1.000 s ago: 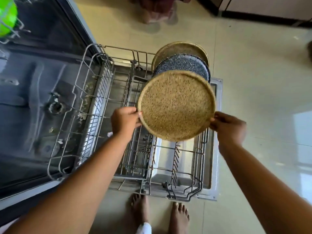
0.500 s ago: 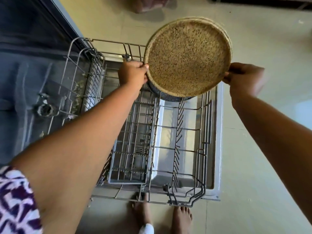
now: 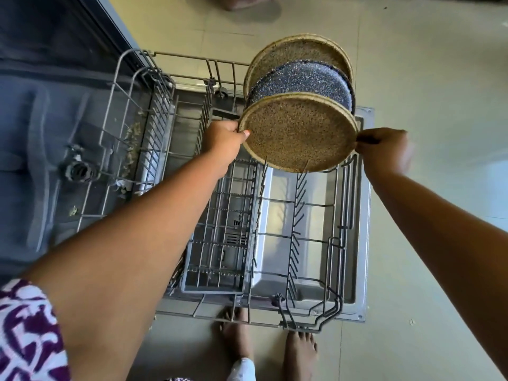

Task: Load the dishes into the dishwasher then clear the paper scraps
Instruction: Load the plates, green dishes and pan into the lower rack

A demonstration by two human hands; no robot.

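Observation:
A speckled tan plate [image 3: 298, 133] stands on edge among the tines of the pulled-out lower rack [image 3: 299, 224]. My left hand [image 3: 224, 140] pinches its left rim and my right hand [image 3: 384, 149] pinches its right rim. Just behind it stand a dark blue speckled plate [image 3: 302, 79] and a second tan plate [image 3: 297, 49], both upright in the same row. Paper scraps [image 3: 132, 149] lie on the dishwasher floor under the rack's left end.
The open dishwasher door [image 3: 364, 215] lies flat under the rack. A grey cutlery basket [image 3: 217, 251] sits in the rack's middle. The dark tub [image 3: 35, 111] with its filter is at the left. My bare feet [image 3: 299, 350] stand on the tiled floor beside the door's edge.
The tan plate has come down from above the other plates into the rack tines in front of the blue plate. Both hands moved down with it and keep their hold.

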